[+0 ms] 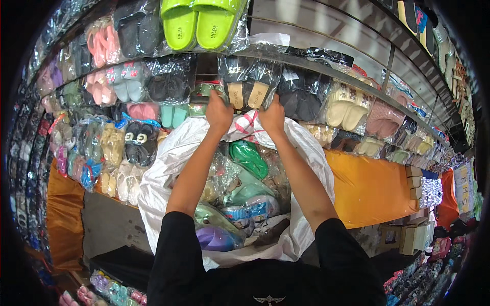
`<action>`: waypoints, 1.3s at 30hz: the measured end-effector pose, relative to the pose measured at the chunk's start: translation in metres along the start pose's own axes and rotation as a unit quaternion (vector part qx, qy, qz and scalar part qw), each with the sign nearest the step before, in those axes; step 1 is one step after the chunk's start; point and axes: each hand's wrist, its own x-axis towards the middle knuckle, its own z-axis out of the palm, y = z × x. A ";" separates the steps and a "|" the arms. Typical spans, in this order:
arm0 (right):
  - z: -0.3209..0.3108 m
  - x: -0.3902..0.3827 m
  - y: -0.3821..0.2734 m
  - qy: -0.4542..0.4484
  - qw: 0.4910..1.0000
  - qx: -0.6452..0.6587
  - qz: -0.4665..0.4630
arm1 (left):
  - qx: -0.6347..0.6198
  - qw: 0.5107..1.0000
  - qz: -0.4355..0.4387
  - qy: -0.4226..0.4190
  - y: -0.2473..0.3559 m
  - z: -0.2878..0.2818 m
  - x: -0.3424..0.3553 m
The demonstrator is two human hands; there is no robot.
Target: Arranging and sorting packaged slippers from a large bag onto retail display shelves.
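Both my arms reach up over a big white sack [163, 168] full of bagged slippers. My left hand [218, 113] and my right hand [272, 115] together grip the lower edge of a clear plastic bag holding a pair of black slippers with tan insoles [248, 92]. The bag hangs against the front of a shelf edge [326, 66], between other bagged pairs. Inside the sack below lie green [248, 158], teal and purple [217, 238] slippers in plastic.
Bagged slippers in many colours hang along the shelf: lime green [199, 23] on top, pink [102, 86] and black [140, 140] at left, cream [344, 109] at right. An orange cloth [372, 191] covers the counter at right. Cardboard boxes [408, 237] stand lower right.
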 end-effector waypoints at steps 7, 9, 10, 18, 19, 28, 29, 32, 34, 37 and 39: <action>-0.021 -0.044 -0.018 0.099 0.971 -0.088 -0.199 | -0.059 0.985 0.074 -0.143 -0.014 -0.017 -0.009; -0.034 -0.053 -0.013 0.116 0.967 -0.054 -0.219 | -0.081 0.981 0.079 -0.160 0.001 -0.032 -0.018; -0.044 -0.059 -0.016 0.090 0.970 -0.037 -0.221 | -0.101 0.982 0.113 -0.118 0.010 -0.042 -0.025; -0.100 -0.128 -0.025 -0.160 0.977 0.079 -0.120 | -0.247 0.939 0.062 -0.232 0.034 -0.110 -0.126; -0.108 -0.138 -0.029 -0.223 0.966 0.093 -0.088 | -0.243 0.941 0.057 -0.228 0.033 -0.120 -0.138; -0.114 -0.220 -0.036 -0.381 0.915 0.093 -0.089 | -0.158 0.926 -0.086 -0.331 0.017 -0.197 -0.244; -0.111 -0.231 -0.038 -0.387 0.913 0.095 -0.090 | -0.147 0.926 -0.100 -0.332 0.017 -0.205 -0.252; -0.105 -0.259 -0.056 -0.466 0.861 0.153 -0.136 | -0.070 0.958 -0.073 -0.268 0.004 -0.233 -0.274; -0.098 -0.274 -0.062 -0.488 0.849 0.138 -0.148 | 0.003 0.979 -0.031 -0.202 0.008 -0.248 -0.284; -0.076 -0.300 -0.062 -0.528 0.826 0.092 -0.176 | -0.026 0.994 0.022 -0.104 0.010 -0.260 -0.293; -0.072 -0.318 -0.073 -0.504 0.832 0.100 -0.207 | -0.016 0.998 0.024 -0.055 0.006 -0.267 -0.301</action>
